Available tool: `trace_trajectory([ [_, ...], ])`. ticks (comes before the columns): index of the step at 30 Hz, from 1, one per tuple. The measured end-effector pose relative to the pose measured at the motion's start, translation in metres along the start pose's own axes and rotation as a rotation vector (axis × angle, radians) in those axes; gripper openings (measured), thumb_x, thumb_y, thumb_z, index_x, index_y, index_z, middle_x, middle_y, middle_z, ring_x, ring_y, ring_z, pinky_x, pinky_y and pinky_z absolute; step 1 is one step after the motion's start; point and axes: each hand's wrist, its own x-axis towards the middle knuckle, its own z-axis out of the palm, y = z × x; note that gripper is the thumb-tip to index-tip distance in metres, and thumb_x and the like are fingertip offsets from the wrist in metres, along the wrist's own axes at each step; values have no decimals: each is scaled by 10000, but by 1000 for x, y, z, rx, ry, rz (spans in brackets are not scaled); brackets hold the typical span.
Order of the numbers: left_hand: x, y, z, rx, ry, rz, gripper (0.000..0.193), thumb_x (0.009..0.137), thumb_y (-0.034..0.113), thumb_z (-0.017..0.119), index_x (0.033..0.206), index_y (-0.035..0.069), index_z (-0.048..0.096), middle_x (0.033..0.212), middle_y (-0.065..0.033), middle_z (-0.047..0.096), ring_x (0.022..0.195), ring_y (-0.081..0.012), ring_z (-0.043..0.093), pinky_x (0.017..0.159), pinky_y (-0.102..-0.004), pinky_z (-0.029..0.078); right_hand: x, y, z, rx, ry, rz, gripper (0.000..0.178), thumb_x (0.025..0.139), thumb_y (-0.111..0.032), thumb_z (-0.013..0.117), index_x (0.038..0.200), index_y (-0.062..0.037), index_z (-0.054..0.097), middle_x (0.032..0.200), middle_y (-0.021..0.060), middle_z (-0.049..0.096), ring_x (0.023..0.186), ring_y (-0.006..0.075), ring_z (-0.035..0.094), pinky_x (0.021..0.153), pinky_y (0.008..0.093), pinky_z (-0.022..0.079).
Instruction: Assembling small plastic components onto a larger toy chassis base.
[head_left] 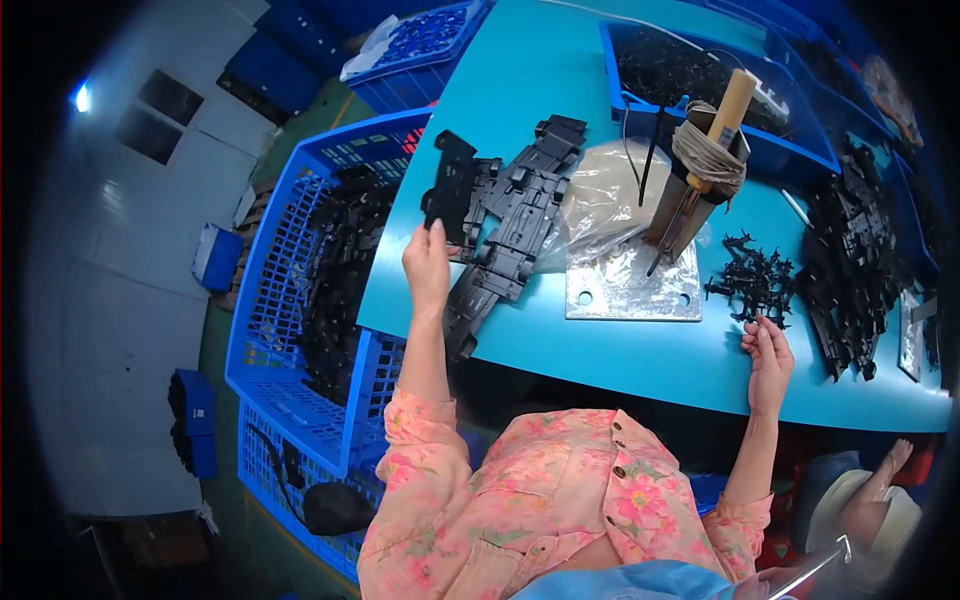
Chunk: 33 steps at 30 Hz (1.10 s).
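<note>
"Black chassis plate point(450, 190), where was it?"

"Left hand point(428, 265) held it, beside other chassis point(518, 220) on the turquoise table point(525, 60). Right hand point(769, 360), fingers narrow, met small black parts point(755, 278); gripping, I could not tell."

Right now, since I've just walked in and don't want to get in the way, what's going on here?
A person's left hand holds a black plastic part by its near end, beside more black parts on a turquoise table. The right hand is at the near edge of a pile of small black pieces; whether it grips one is unclear. Between the hands, a wooden-handled tool leans in a metal holder.
</note>
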Motion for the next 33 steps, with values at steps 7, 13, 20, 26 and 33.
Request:
trace_trajectory([
  [7, -48, 17, -41, -553, -7, -245, 197, 877, 179, 472, 911, -2, 542, 831, -75, 601, 725, -131, 591, 592, -271, 494, -7, 3, 2, -166, -3, -106, 246, 890, -122, 459, 1069, 31, 531, 879, 70, 590, 739, 88, 531, 691, 210, 433],
  [13, -110, 41, -52, -632, -246, -410, 219, 889, 170, 443, 960, -12, 543, 849, -94, 620, 696, -137, 604, 594, -252, 496, -36, -11, 36, -78, -53, -20, 242, 876, -101, 472, 1057, 47, 536, 851, 76, 593, 723, 97, 542, 674, 223, 446],
  [20, -161, 38, -47, -659, -460, -531, 234, 888, 151, 434, 981, -39, 533, 838, -111, 619, 682, -156, 611, 590, -263, 516, -67, 11, 96, 28, -438, 138, 328, 881, -132, 467, 1149, 56, 463, 977, 138, 583, 809, 142, 565, 739, 260, 460],
  [26, -197, 41, -23, -676, -622, -577, 248, 886, 145, 443, 1026, -41, 528, 861, -113, 613, 703, -154, 607, 595, -258, 515, -82, 22, 92, 371, -371, 315, 341, 910, -241, 409, 1136, 13, 428, 913, 103, 565, 829, 182, 557, 714, 289, 463],
  [33, -239, 37, 3, -458, -868, -439, 245, 878, 82, 451, 1080, -45, 504, 961, -101, 596, 839, -165, 592, 748, -278, 483, -106, 2, 83, 559, -250, 195, 237, 908, -221, 420, 1024, -32, 507, 915, 50, 592, 799, 119, 562, 714, 276, 464],
])
